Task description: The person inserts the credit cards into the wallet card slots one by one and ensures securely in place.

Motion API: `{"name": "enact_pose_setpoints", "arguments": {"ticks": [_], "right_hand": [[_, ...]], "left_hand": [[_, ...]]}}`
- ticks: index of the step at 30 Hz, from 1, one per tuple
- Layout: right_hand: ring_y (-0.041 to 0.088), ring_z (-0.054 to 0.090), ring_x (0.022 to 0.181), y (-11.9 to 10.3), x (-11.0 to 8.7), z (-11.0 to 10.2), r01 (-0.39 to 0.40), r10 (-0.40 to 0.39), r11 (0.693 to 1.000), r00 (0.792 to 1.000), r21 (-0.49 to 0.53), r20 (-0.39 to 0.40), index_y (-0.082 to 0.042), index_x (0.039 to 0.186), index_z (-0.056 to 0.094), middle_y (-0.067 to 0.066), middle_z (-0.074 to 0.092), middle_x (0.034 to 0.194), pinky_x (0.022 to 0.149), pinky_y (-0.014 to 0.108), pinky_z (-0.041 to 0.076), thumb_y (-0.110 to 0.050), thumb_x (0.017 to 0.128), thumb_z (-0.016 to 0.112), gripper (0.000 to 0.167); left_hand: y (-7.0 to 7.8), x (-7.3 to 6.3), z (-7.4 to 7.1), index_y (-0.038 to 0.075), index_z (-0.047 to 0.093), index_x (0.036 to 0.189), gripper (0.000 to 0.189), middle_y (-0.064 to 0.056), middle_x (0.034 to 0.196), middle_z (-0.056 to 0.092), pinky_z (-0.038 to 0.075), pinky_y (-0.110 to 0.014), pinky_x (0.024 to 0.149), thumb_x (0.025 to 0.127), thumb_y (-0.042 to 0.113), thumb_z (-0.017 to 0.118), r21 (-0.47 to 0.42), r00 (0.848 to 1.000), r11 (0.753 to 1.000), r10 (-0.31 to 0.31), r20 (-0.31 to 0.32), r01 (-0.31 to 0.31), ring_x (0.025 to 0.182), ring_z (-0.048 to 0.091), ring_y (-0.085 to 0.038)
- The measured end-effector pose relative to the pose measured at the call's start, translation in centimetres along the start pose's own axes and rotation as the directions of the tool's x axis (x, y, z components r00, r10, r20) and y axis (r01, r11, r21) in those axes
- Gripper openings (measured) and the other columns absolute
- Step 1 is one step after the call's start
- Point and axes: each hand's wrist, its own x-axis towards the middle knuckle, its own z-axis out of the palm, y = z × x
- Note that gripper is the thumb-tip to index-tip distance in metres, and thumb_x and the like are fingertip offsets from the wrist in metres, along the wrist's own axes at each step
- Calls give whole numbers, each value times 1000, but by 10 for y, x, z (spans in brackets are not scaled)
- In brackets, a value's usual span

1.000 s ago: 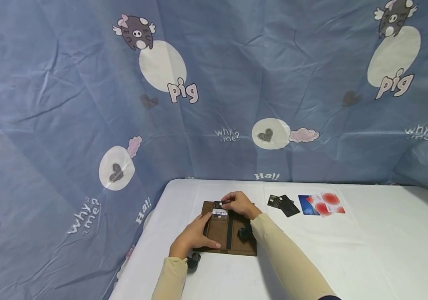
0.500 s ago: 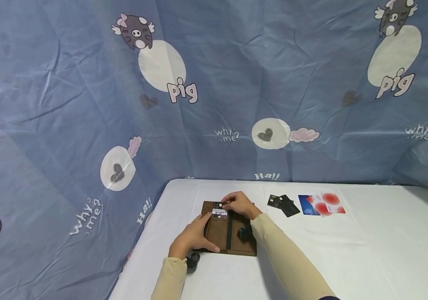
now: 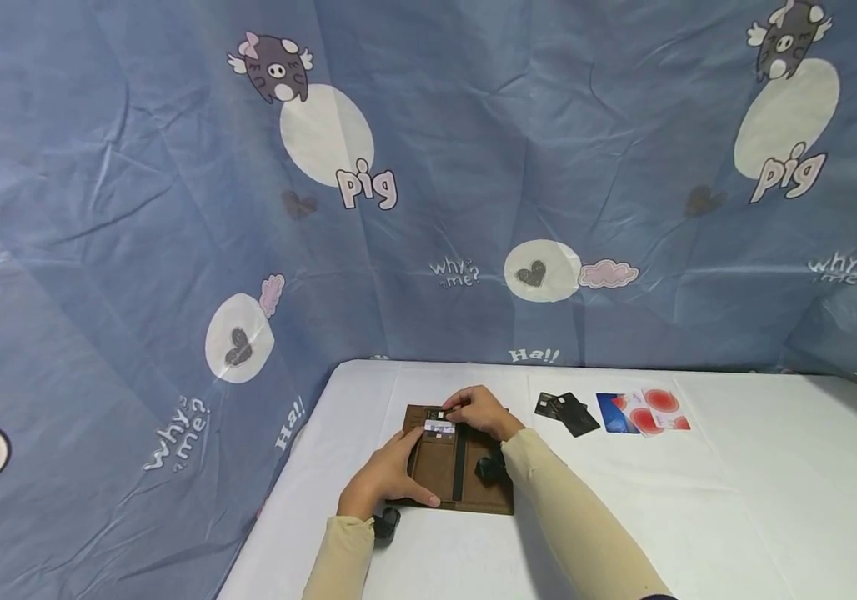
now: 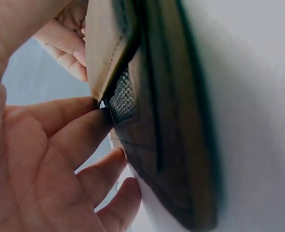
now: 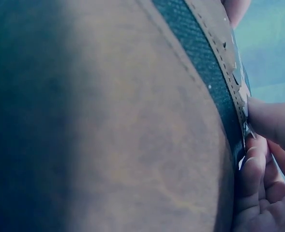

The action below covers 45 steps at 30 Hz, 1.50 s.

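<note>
A brown leather card wallet (image 3: 434, 471) lies spread open on the white table, a dark strap (image 3: 460, 468) running down its middle. Cards sit in its upper left slots: a pale printed card (image 3: 439, 427) and a dark card with a chip (image 3: 436, 414) above it. My right hand (image 3: 483, 412) pinches the dark card's edge between thumb and fingers; the right wrist view shows the thumb against a thin card edge (image 5: 244, 94). My left hand (image 3: 386, 475) spreads over the wallet's left side, thumb near the bottom edge, fingertips touching the side by the slots, as the left wrist view shows.
Right of the wallet lie two dark cards (image 3: 574, 414), overlapping. Farther right are a blue card (image 3: 616, 414) and several red-and-white cards (image 3: 649, 410). A blue patterned cloth (image 3: 413, 208) hangs behind the white table (image 3: 699, 500).
The dark card sits slightly lower, nearer the pale card. Both hands keep nearly the same place; the left thumb has shifted slightly toward the wallet's bottom edge.
</note>
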Motion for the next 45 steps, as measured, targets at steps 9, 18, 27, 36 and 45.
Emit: {"name": "enact_pose_setpoints", "arguments": {"ticks": [9,18,27,36,45], "right_hand": [[11,58,74,4,-2,1,9,-9,999,1000,-30,-4,1,98,76,9,72,90,67,22,49,1,84,69,15],[11,62,83,3,-4,0,24,-23,999,999,-47,24,0,97,77,11,72,100,72,23,51,3,86,66,16],[14,64,91,-2,-6,-3,28,-24,996,999,-89,40,0,97,77,12,72,106,82,29,54,1,87,65,16],[13,65,90,-5,-6,-4,29,-22,992,998,-121,61,-2,97,77,9,74,101,84,32,54,-8,87,71,13],[20,66,98,-18,-18,-30,56,-42,995,986,-87,160,2,124,65,15,68,117,81,37,57,-19,87,76,44]], "left_hand": [[-2,0,2,11,33,154,120,-28,157,30,38,-67,104,57,36,97,4,1000,1000,1,3,-1,141,33,-51],[-2,0,3,12,33,155,119,-28,157,29,38,-67,104,57,38,97,8,1000,1000,-3,0,3,141,33,-51],[-1,0,2,10,33,154,118,-29,156,31,39,-68,104,58,37,97,25,1000,1000,18,-5,-18,139,35,-52],[0,1,3,11,33,154,118,-28,156,31,39,-67,104,58,37,96,27,1000,1000,12,2,-12,140,35,-52],[-3,2,2,11,32,155,120,-28,157,30,40,-67,103,58,40,96,34,1000,999,-6,-1,6,139,36,-51]]}}
